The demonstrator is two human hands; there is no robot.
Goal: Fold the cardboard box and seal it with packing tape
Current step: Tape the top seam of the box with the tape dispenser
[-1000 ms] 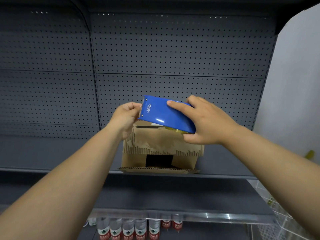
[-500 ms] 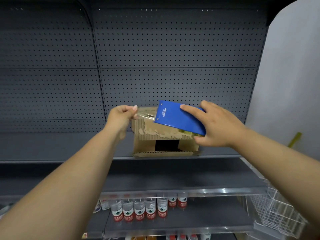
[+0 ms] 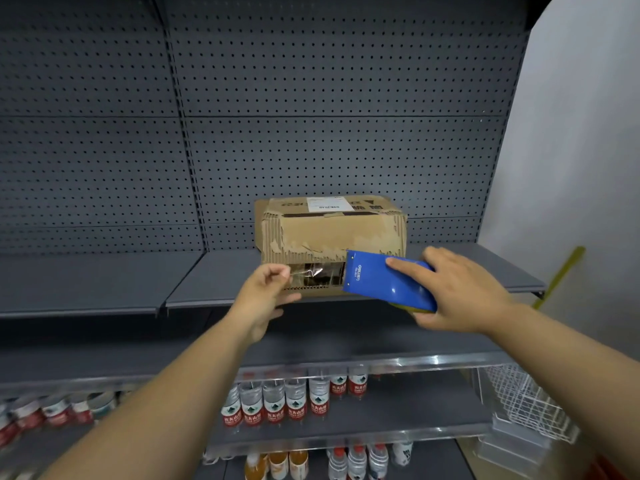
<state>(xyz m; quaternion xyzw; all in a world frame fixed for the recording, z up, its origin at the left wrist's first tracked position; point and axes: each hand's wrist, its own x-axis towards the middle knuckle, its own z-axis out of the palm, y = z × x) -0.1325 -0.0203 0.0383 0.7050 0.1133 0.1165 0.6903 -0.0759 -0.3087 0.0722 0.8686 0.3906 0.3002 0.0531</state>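
Dispenser [image 3: 389,280] lowered to box [image 3: 332,237] front, "deli" printed, white label [image 3: 329,204] unreadable

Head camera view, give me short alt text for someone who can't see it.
Two bare hands stretch clear tape across a worn cardboard box on a grey shelf: the left hand pinches the tape's end, the right hand holds a blue dispenser. Bottled drinks fill the shelves below.

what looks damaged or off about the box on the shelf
The cardboard box is worn: the outer paper on its front face is torn away along the edges, baring the corrugated ribs. A dark gap remains low on the front, crossed only by the clear tape stretched from the blue dispenser.
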